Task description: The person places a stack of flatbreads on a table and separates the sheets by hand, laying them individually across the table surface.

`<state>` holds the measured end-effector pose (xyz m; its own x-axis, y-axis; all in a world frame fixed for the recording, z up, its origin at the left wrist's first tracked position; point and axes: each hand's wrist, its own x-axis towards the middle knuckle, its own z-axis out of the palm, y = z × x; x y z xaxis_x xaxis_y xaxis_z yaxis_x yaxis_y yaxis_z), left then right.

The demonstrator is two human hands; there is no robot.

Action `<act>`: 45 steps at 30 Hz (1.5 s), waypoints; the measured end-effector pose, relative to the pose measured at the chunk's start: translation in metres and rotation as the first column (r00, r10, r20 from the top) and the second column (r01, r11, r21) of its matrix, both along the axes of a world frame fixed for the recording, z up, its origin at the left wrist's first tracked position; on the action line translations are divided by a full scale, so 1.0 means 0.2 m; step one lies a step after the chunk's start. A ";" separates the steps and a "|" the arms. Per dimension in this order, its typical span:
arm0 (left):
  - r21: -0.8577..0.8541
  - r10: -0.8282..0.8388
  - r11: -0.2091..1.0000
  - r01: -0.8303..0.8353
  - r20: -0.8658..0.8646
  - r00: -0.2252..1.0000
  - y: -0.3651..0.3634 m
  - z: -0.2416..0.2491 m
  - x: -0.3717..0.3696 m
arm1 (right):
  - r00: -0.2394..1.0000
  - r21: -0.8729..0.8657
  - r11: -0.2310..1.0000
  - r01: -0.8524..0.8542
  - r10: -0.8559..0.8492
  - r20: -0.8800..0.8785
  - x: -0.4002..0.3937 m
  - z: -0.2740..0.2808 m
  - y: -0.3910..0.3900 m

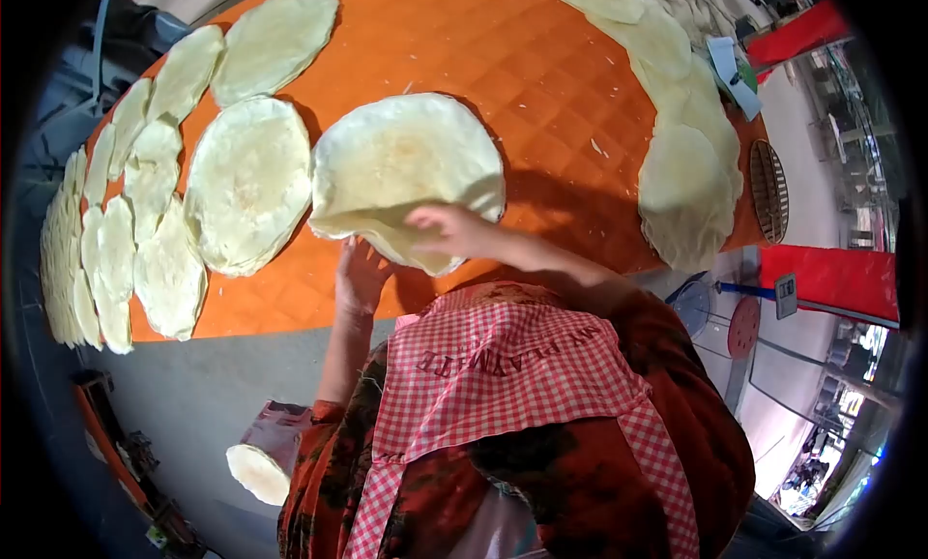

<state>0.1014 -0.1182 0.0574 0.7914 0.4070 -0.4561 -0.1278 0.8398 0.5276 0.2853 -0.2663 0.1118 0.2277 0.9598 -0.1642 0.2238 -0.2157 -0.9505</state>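
A large round pale flatbread [406,153] lies in front of me on the orange cloth, its near edge lifted and partly folded over. My right hand [452,231] is above that near edge, fingers stretched to the left with a gap between them; whether they touch the bread is hard to tell. My left hand [362,277] is palm up at the table edge with its fingers apart, the tips at the bread's near rim. Just left of this bread lies another round flatbread [248,187].
Several flatbread piles [169,279] cover the left end of the orange table [551,104]. An overlapping row of thin sheets [686,187] runs along the right side, near a woven basket [768,191]. A bag-like container with a pale round top [259,472] stands below left.
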 end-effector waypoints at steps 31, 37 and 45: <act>0.363 0.057 0.926 0.101 -0.399 0.915 0.48 -0.57 -0.44 | 0.634 0.096 0.656 0.749 -0.751 0.186 1.29 0.32 -0.14; 0.525 0.156 0.846 0.096 -0.414 0.897 0.37 -0.44 -0.29 | 0.447 0.132 0.514 0.848 -0.826 0.344 1.62 -0.09 -0.92; 0.592 0.181 0.799 0.105 -0.402 0.898 0.30 -0.37 -0.20 | 0.499 -0.062 0.536 0.842 -0.730 0.467 1.85 0.12 -0.77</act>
<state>0.0616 -0.0585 -0.0157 0.5578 0.7297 -0.3955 0.1988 0.3451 0.9173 0.6552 -0.4204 0.1366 0.9555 0.2785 -0.0976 0.1251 -0.6818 -0.7208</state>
